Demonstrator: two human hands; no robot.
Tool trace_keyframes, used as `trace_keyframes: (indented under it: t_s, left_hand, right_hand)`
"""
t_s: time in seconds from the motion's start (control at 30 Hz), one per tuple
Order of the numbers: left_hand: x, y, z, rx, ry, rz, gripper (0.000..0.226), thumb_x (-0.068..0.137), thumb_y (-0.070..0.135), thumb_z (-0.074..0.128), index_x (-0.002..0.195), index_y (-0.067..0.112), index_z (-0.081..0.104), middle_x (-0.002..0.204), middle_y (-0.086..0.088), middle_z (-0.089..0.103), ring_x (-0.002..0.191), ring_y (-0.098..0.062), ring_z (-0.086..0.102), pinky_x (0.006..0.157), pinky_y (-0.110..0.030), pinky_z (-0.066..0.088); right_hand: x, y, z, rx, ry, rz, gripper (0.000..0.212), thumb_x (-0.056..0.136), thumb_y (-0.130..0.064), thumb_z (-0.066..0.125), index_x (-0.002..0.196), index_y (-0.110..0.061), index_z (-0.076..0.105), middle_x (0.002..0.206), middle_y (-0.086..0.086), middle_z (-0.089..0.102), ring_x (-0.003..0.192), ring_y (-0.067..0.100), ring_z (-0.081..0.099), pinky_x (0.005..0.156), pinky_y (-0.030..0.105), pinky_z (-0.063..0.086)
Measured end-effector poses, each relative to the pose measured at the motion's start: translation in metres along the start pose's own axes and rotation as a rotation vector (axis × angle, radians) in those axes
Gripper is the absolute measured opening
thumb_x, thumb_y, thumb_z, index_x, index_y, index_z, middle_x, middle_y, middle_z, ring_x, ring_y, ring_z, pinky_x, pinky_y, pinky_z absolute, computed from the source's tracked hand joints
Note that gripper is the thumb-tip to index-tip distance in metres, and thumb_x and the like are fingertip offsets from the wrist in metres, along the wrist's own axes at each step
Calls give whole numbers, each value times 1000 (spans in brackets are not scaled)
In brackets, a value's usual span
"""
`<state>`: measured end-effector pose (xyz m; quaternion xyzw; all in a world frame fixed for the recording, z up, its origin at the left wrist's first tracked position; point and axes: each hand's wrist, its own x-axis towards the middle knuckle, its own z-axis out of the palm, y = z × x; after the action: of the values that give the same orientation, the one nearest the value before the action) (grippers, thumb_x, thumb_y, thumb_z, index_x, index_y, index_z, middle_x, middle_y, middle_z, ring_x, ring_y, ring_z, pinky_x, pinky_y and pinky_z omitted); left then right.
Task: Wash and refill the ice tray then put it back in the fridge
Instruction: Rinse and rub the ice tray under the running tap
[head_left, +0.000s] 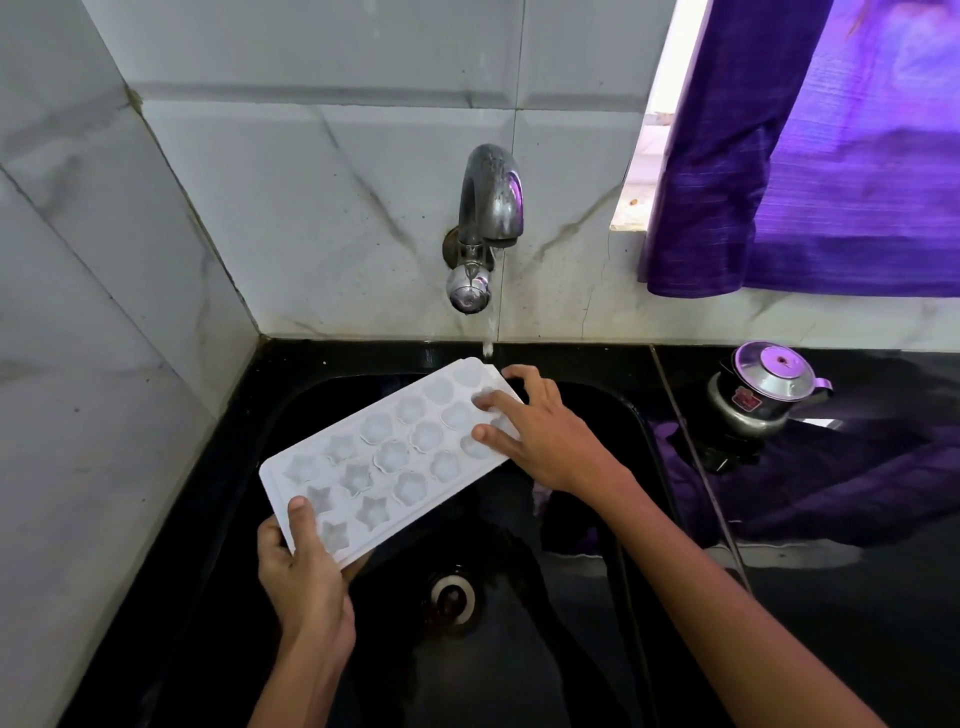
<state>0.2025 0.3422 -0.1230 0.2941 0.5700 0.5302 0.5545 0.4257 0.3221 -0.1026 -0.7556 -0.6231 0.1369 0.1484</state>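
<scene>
1. Counter (857, 597): glossy black stone across the lower half of the frame; it mirrors the purple cloth at right.
2. Sink (597, 415): a black basin set into the counter at lower centre, with a round metal drain (453, 597) near its floor.
3. Walls (337, 218): pale marble-look tiles with grey veins, meeting in a corner at left of centre.
4. Tap (491, 197): a dull chrome spout fixed to the back wall at centre, its round knob below it; a thin stream of water (488, 332) falls from the spout.
5. Curtain (810, 156): purple fabric hanging in the upper right, beside a bright window opening.
6. Small metal pot (763, 395): lidded, standing on the counter at right, well apart from the sink.
7. Ice tray (384, 452): white, with star- and flower-shaped cells, held above the sink at centre, running diagonally; its far corner lies just under the falling water.
8. Left hand (301, 566): grips the tray's near corner, thumb on top, fingers curled beneath.
9. Right hand (540, 431): at the tray's far end, fingers spread and bent, the tips pressing on the cells and rim there.
</scene>
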Motion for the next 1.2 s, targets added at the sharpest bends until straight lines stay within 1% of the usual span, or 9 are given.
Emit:
trace_keyframes:
  t_s: [0.1, 0.2, 0.3, 0.47, 0.67, 0.83, 1.03, 1.13, 1.2]
  left_hand:
    - [-1, 1, 0, 9, -11, 7, 12, 98, 30, 48, 88, 27, 53, 95, -1, 65, 86, -22, 65, 85, -49, 53]
    - [-2, 0, 0, 24, -21, 3, 11, 98, 31, 49, 88, 27, 52, 96, -3, 66, 88, -23, 66, 84, -49, 53]
    - [-3, -1, 0, 25, -29, -8, 11, 98, 32, 49, 90, 26, 52, 99, -4, 66, 92, -25, 66, 82, -48, 54]
    - [-4, 1, -2, 22, -43, -3, 17, 98, 32, 48, 105, 17, 51, 97, -2, 66, 89, -22, 66, 78, -43, 55]
    - [-4, 1, -3, 11, -30, 3, 11, 98, 32, 48, 88, 27, 52, 94, -1, 66, 86, -21, 65, 78, -44, 55]
    - [-6, -1, -2, 10, -32, 16, 11, 98, 31, 48, 88, 29, 52, 94, 0, 66, 86, -20, 66, 77, -43, 55]
    - [-6, -3, -4, 7, -34, 9, 12, 98, 31, 47, 88, 28, 52, 94, 0, 66, 84, -19, 66, 71, -39, 55]
    - [-6, -3, -5, 21, -35, 21, 11, 98, 32, 48, 88, 28, 52, 96, 0, 66, 87, -21, 66, 78, -44, 55]
    - [-6, -2, -4, 20, -39, 21, 11, 98, 32, 48, 89, 28, 53, 97, -1, 66, 88, -21, 66, 82, -47, 54]
  right_hand:
    - [0, -3, 1, -13, 14, 19, 45, 94, -54, 40, 133, -32, 46, 142, -3, 26, 126, 17, 33, 87, 31, 44]
    - [1, -6, 0, 30, 44, 78, 41, 90, -51, 51, 123, -26, 56, 133, -5, 36, 118, 15, 42, 82, 30, 46]
    - [3, -8, 1, 82, 28, 111, 40, 90, -46, 55, 121, -21, 57, 132, -4, 37, 114, 17, 47, 87, 35, 48]
    - [2, -9, -1, 115, -48, 102, 40, 92, -42, 53, 126, -22, 56, 132, 2, 32, 119, 21, 41, 96, 35, 43]
    - [1, -11, -2, 150, -24, 165, 51, 89, -47, 56, 131, -19, 53, 124, -1, 40, 103, 19, 52, 82, 28, 43]
    - [1, -13, -1, 86, -64, 162, 48, 93, -46, 49, 136, -25, 46, 125, 3, 38, 94, 17, 47, 86, 33, 47]
    - [0, -14, -5, 119, -50, 209, 41, 88, -45, 58, 119, -19, 55, 121, 2, 43, 101, 21, 53, 85, 32, 47]
    - [0, -15, -5, 89, -94, 200, 46, 91, -45, 54, 131, -23, 49, 123, 4, 40, 102, 22, 54, 88, 34, 48]
    - [0, -15, -5, 92, -94, 206, 46, 91, -45, 55, 131, -23, 50, 122, 4, 41, 99, 21, 54, 87, 33, 47]
